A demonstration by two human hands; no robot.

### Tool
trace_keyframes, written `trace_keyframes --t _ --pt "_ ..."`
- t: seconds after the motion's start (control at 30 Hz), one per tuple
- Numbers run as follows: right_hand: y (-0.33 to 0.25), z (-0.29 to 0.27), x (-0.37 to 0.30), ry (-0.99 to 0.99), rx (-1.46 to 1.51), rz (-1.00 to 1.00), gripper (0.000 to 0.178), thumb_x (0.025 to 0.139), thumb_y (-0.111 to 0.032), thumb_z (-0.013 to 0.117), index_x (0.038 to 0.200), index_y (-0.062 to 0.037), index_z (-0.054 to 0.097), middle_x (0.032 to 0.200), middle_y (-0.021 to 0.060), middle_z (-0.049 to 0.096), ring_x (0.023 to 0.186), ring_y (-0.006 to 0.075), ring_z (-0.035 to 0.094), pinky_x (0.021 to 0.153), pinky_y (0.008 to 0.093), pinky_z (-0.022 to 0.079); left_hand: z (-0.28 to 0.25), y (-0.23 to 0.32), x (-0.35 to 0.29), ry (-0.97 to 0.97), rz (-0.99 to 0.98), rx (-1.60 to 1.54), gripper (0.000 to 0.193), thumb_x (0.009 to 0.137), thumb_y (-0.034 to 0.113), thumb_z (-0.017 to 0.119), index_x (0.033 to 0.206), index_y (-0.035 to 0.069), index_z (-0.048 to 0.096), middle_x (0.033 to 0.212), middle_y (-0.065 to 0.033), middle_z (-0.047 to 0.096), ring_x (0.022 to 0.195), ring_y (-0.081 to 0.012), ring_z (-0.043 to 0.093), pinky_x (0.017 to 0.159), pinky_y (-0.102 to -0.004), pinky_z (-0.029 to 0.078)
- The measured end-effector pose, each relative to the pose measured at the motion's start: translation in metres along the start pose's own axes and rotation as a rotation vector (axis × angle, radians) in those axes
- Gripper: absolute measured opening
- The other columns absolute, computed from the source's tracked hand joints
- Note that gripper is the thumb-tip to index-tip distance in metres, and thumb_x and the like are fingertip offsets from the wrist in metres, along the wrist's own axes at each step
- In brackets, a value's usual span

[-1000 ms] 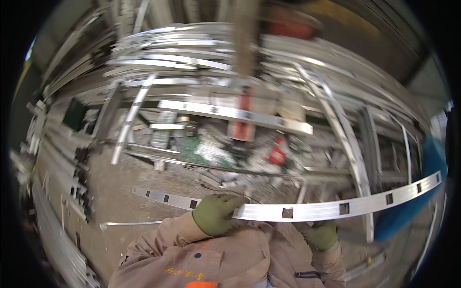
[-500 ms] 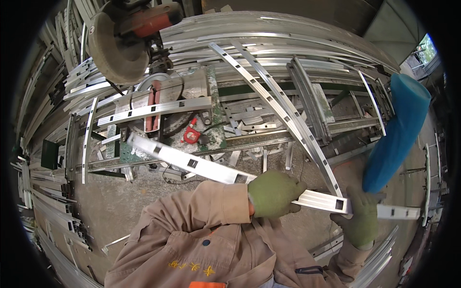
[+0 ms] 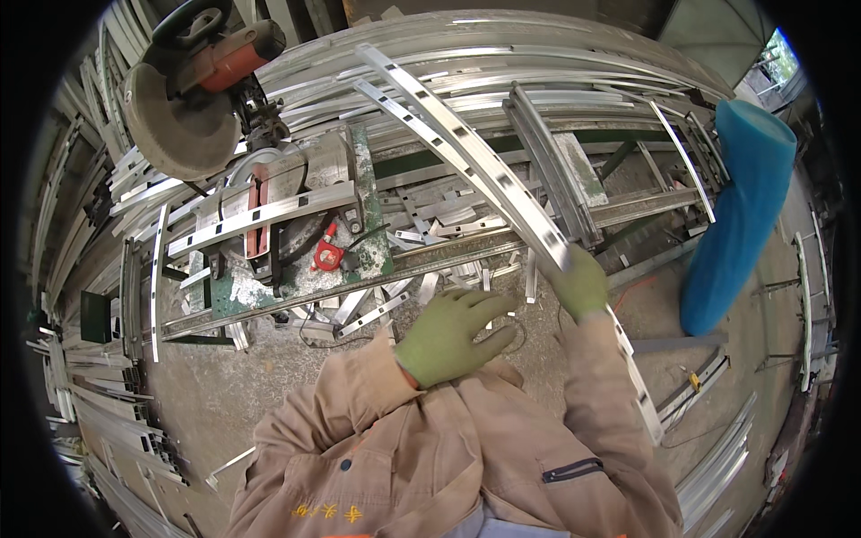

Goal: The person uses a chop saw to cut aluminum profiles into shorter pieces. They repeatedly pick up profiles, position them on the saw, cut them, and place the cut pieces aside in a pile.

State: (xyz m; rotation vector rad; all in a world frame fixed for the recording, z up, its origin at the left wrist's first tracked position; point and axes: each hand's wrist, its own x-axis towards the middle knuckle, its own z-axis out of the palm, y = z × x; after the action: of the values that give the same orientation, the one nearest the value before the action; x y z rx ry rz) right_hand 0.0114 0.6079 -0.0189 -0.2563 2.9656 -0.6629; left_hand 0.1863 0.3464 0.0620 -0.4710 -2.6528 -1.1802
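My right hand (image 3: 578,285), in a green work glove, is closed around a long slotted aluminium bar (image 3: 466,139). The bar slants up and away to the left, over a similar aluminium strip (image 3: 439,142) lying close beside it. Below the right hand a slotted length continues past my right forearm toward the floor; I cannot tell which bar it belongs to. My left hand (image 3: 457,336), also green-gloved, hovers in front of my jacket with fingers apart and nothing in it.
A chop saw (image 3: 184,117) with a raised blade stands at the left. A slotted bar (image 3: 269,215) lies across its base, near a red tape measure (image 3: 328,255). Aluminium offcuts (image 3: 453,215) litter the bench and floor. A blue wrapped roll (image 3: 740,215) stands at the right.
The slotted bar that both hands held crosswise has swung onto the slanting strips at the far side. My left hand has let go; my right hand has moved up and left with it.
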Motion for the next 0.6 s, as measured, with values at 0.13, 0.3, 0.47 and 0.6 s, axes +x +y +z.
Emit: trace_keyframes --t 0.13,0.3,0.47,0.6 --pt "-0.024 0.071 0.112 0.029 0.039 -0.053 0.065 0.101 -0.054 0.090 0.130 0.0034 0.082 0.141 0.0295 0.080 0.131 0.0524 0.076 0.114 0.0596 0.060 -0.010 -0.015 -0.052 0.026 -0.289 -0.126 0.040 0.109 0.033 0.085 0.141 0.009 0.084 0.137 -0.0207 0.086 0.123 -0.0436 0.084 0.108 -0.0539 0.066" --pt "-0.021 0.125 0.189 0.112 -0.002 -0.112 0.071 0.099 -0.057 0.089 0.135 0.0039 0.082 0.156 0.0281 0.075 0.142 0.0517 0.072 0.120 0.0583 0.059 -0.041 -0.030 -0.121 0.231 -0.567 -0.167 0.039 0.109 0.025 0.086 0.143 0.006 0.084 0.133 -0.0198 0.087 0.116 -0.0315 0.087 0.102 -0.0444 0.068" --pt "-0.005 0.146 0.210 0.016 -0.013 -0.099 0.074 0.098 -0.059 0.089 0.142 0.0003 0.081 0.148 0.0299 0.079 0.135 0.0516 0.077 0.115 0.0584 0.061 -0.041 -0.038 -0.183 0.407 -0.904 -0.291 0.043 0.112 0.024 0.086 0.147 0.000 0.082 0.122 -0.0136 0.089 0.105 -0.0151 0.083 0.091 -0.0359 0.067" --pt "-0.007 0.148 0.205 -0.068 -0.101 -0.133 0.102 0.091 -0.064 0.096 0.169 -0.0090 0.060 0.164 0.0276 0.069 0.139 0.0520 0.075 0.117 0.0613 0.062 -0.037 -0.041 -0.197 0.451 -0.982 -0.275 0.041 0.113 0.021 0.084 0.148 -0.001 0.080 0.119 -0.0143 0.089 0.097 -0.0140 0.082 0.086 -0.0321 0.066"
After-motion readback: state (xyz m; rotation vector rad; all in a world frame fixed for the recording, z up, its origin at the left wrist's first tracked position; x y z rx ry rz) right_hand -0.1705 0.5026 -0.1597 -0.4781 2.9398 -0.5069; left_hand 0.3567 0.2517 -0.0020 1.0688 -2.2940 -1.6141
